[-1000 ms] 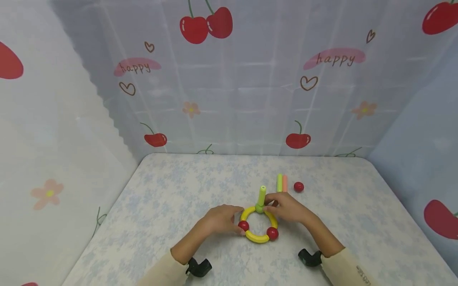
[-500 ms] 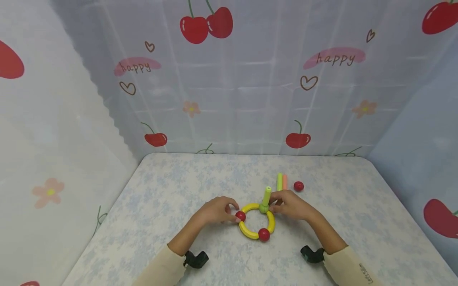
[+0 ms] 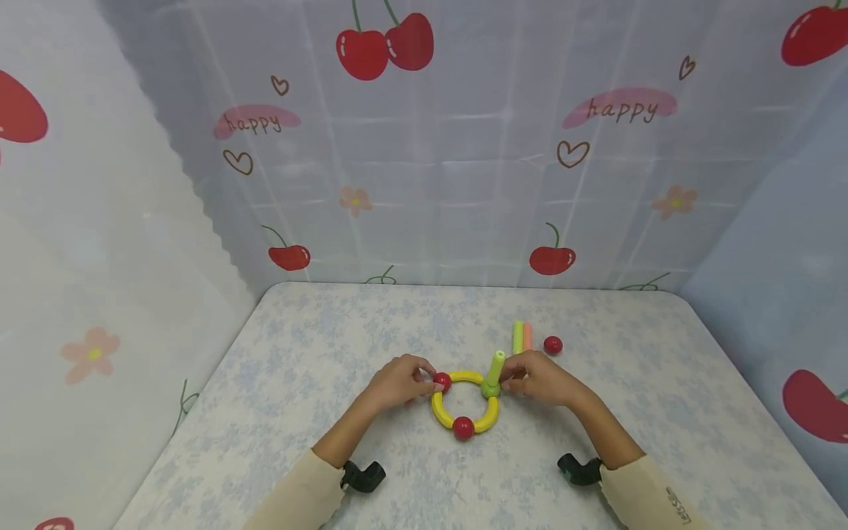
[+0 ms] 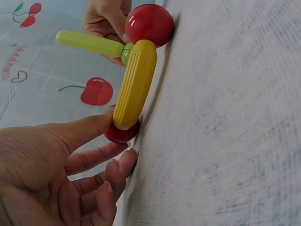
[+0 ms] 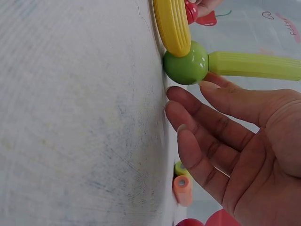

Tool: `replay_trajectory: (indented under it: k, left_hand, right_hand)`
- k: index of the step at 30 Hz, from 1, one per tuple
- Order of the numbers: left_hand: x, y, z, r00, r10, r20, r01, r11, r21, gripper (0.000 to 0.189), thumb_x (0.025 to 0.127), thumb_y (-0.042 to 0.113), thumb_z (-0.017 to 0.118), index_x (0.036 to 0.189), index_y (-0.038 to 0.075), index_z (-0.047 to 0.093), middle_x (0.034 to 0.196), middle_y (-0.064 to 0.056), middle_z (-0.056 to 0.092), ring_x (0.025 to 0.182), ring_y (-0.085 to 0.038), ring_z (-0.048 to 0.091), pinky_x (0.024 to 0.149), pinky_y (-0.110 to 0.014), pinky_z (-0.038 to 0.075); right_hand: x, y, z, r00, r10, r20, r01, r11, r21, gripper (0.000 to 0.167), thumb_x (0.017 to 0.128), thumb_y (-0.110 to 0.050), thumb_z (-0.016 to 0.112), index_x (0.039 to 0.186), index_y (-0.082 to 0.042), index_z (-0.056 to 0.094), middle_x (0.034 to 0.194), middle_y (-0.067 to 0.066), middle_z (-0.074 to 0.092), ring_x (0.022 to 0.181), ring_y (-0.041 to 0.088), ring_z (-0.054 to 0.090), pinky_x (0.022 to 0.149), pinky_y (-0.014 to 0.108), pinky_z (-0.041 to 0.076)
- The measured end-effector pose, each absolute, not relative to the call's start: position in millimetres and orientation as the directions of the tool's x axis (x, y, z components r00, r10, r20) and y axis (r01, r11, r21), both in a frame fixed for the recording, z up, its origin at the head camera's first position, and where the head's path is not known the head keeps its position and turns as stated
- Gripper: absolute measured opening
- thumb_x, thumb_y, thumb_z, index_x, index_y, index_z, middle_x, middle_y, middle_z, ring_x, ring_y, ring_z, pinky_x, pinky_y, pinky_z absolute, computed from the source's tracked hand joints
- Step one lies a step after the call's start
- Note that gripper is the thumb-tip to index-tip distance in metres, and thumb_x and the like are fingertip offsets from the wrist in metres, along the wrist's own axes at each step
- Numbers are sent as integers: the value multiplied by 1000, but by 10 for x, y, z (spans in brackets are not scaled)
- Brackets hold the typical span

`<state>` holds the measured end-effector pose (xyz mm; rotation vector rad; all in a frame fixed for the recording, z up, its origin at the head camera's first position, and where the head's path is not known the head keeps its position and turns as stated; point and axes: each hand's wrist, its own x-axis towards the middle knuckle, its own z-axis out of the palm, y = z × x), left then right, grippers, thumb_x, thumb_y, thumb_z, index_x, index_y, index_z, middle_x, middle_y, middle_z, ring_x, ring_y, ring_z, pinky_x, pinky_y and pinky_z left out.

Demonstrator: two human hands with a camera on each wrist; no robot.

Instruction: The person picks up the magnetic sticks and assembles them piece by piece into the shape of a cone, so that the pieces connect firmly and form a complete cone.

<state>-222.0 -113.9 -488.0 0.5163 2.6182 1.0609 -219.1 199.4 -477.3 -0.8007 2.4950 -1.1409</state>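
A toy ring of curved yellow rods (image 3: 488, 417) joined by balls lies flat on the table. Its left red ball (image 3: 442, 381) is pinched between thumb and forefinger of my left hand (image 3: 396, 381); the other fingers hang below it in the left wrist view. Another red ball (image 3: 463, 428) forms the near side of the ring. At the right is a green ball (image 5: 187, 65) with a straight light green rod (image 3: 497, 366) rising from it, tilted slightly right. My right hand (image 3: 539, 379) holds that green ball by thumb and forefinger, its remaining fingers loose near the tabletop.
Behind my right hand lie a second light green rod (image 3: 518, 336) and a peach rod (image 3: 527, 336), side by side. A loose red ball (image 3: 553, 344) sits to their right. Cherry-print cloth (image 3: 424, 184) walls in the table's back and sides.
The ring has turned clockwise: its left ball went away and left, its near ball left, its green ball right. My left hand moved away from me with its ball.
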Motion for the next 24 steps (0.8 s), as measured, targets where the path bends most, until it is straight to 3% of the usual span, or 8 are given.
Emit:
replay_trajectory:
  k: [5,10,14,18,24]
  left_hand:
    - [-2234,-1089,-4967,-918,393,-52,234,643,730,28,90,34,78,110,14,76,70,0,59,45,-13,48,44,-26,38]
    - [-2237,-1038,-5011,-920,392,-13,250,610,752,27,92,33,78,111,13,75,70,-1,57,51,-11,44,46,-24,36]
    - [-2215,-1066,-4962,-916,394,-77,213,641,737,35,92,41,75,114,14,69,72,-1,60,48,-13,48,45,-26,40]
    - [-2177,-1134,-4863,-894,399,-203,169,721,672,35,91,48,74,100,15,65,62,-3,61,45,-16,49,45,-29,39]
    - [-2125,-1146,-4795,-822,475,-315,185,746,640,38,92,45,73,75,11,69,49,-3,55,40,-16,46,43,-26,33]
  right_hand:
    - [-2182,1994,-4787,-792,-609,-26,-369,513,-775,15,93,-1,70,104,-9,77,89,4,73,73,13,58,64,25,52]
    - [-2184,2012,-4801,-770,-638,-32,-364,479,-799,17,95,-1,67,107,-9,77,90,5,74,74,23,65,61,27,53]
    - [-2193,2022,-4799,-760,-648,-39,-357,468,-808,17,97,-1,66,107,-10,77,90,7,74,77,30,67,61,30,54]
    - [-2206,2025,-4802,-758,-651,-45,-357,471,-807,17,97,-1,66,106,-11,76,88,9,73,76,29,67,61,32,55]
    - [-2202,2018,-4809,-763,-644,-51,-339,466,-817,16,96,-2,66,105,-10,77,87,9,72,76,28,66,63,33,56]
